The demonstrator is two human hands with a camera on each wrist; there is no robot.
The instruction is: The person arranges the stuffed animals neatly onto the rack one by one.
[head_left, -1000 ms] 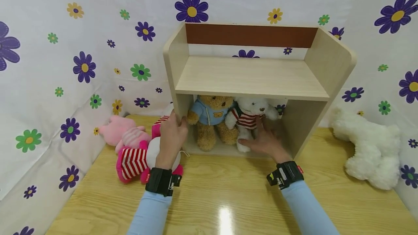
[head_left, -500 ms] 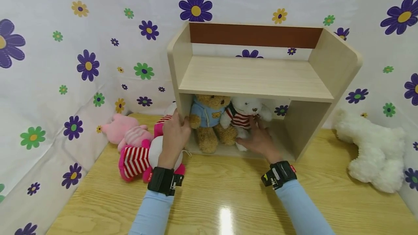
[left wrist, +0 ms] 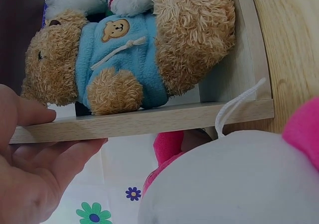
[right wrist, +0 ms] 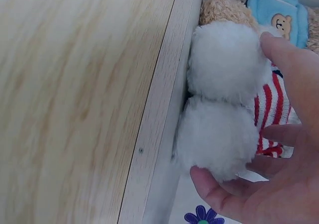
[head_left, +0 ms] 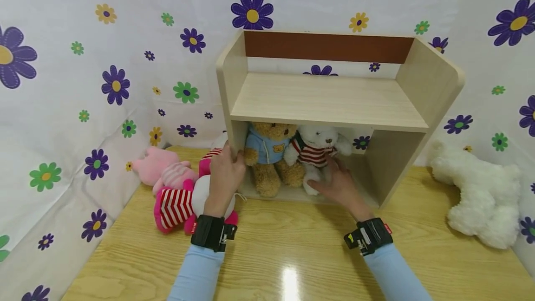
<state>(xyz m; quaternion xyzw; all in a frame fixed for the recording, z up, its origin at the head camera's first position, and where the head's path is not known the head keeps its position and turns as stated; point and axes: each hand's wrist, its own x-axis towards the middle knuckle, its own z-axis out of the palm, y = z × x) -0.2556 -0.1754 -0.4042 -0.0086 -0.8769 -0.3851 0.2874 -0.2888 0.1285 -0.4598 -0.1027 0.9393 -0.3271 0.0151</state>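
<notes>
The wooden shelf unit (head_left: 326,99) holds two teddy bears side by side in its lower compartment. At left sits the brown teddy bear (head_left: 267,182) in a blue hoodie; the white teddy bear (head_left: 311,152) in a red-striped sweater leans close beside it. My left hand (head_left: 225,175) grips the front edge of the shelf's left side panel (left wrist: 149,123), thumb inside and fingers outside. Around the white bear's legs (right wrist: 217,134), my right hand (head_left: 340,187) holds it, thumb at one foot and fingers along the other leg and sweater. The shelf board hides the tops of both bears' heads.
Left of the shelf lie a pink pig plush (head_left: 163,168) and a white-and-pink plush (head_left: 177,203) with red stripes, partly behind my left forearm. A fluffy white plush (head_left: 480,199) lies at the right on the wooden table (head_left: 267,254). A flowered cloth (head_left: 142,22) hangs behind.
My right hand has shifted the white bear left against the brown one, then come back slightly to the right. My left hand keeps its grip on the panel.
</notes>
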